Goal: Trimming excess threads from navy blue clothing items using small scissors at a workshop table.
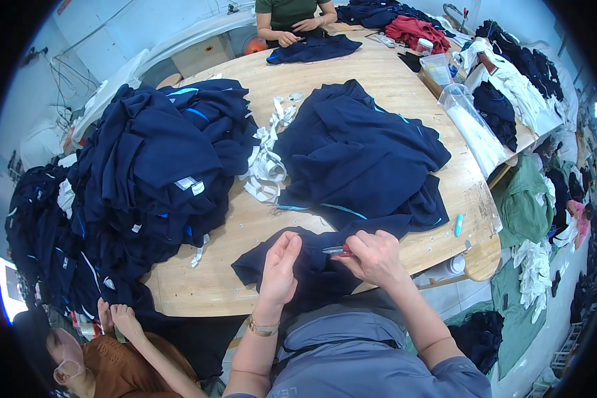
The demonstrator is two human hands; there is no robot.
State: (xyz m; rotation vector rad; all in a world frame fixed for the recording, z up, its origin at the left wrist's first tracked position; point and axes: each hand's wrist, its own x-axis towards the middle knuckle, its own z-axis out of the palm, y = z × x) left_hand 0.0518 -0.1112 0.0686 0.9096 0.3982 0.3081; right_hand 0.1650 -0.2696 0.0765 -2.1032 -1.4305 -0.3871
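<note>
My right hand [376, 257] is closed around small red-handled thread snips [331, 250], whose metal blades point left toward my other hand. My left hand [280, 270] is raised beside them, thumb and fingertips pinched together; whatever they hold, if anything, is too small to make out. Beneath both hands a dark navy garment [312, 273] lies over the table's near edge. Just beyond it, a larger heap of navy garments [358, 142] with light-blue trim spreads across the middle of the table.
A tall navy garment pile [166, 152] covers the table's left side. White tape strips [266, 166] lie between the heaps. A turquoise cutter-like tool [458, 225] rests on the wooden table [404, 78] at right. One co-worker [123, 358] sits at lower left, another [292, 16] works opposite.
</note>
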